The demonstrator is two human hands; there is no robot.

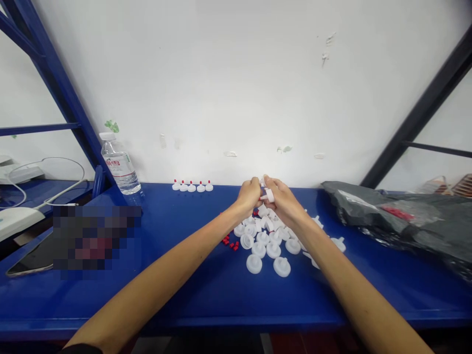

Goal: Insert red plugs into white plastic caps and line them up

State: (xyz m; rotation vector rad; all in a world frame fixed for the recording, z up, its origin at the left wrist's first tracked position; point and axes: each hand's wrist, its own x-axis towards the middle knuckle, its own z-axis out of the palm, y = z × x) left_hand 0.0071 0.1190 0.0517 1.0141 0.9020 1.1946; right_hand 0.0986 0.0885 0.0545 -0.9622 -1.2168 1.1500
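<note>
Over the far side of a pile of white nozzle caps (273, 250), my two hands are close together. My right hand (283, 199) is closed on a white nozzle cap (269, 195), its spout pointing left. Another bit of white plastic (263, 181) shows between the fingertips of both hands. My left hand (250, 194) is closed in a pinch, and what its fingers hold is hidden. Small red tips (235, 246) lie scattered at the left edge of the pile. Near the wall, several white caps with red tips (191, 187) stand upright in a row.
A water bottle (120, 164) stands at the back left of the blue table (177, 275). Left of it are a phone (31, 258), partly blurred out, and a white cable (59, 202). A dark plastic bag (368, 211) lies at the right.
</note>
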